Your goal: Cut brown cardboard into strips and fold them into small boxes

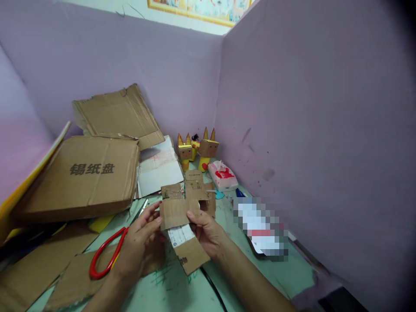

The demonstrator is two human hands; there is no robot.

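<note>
A brown cardboard cutout [173, 212] with several flaps is held up over the table, a white printed label [180, 235] on its lower part. My right hand [208, 232] grips its right side, thumb on the front face and fingers behind. At the left edge, my left hand [144, 234] has its thumb and index finger apart, their tips close to or touching the cardboard; its other fingers are partly hidden. Red-handled scissors [108, 253] lie beside and partly behind my left hand, blades pointing away.
A large cardboard box [78, 173] and a cardboard sheet [113, 115] stand at left. Cardboard figures [208, 149] stand in the back corner near a tissue pack [223, 175]. A pixelated phone-like device [260, 227] lies right. A black cable [214, 286] runs along the green table [175, 294]. Purple walls [292, 108] enclose it.
</note>
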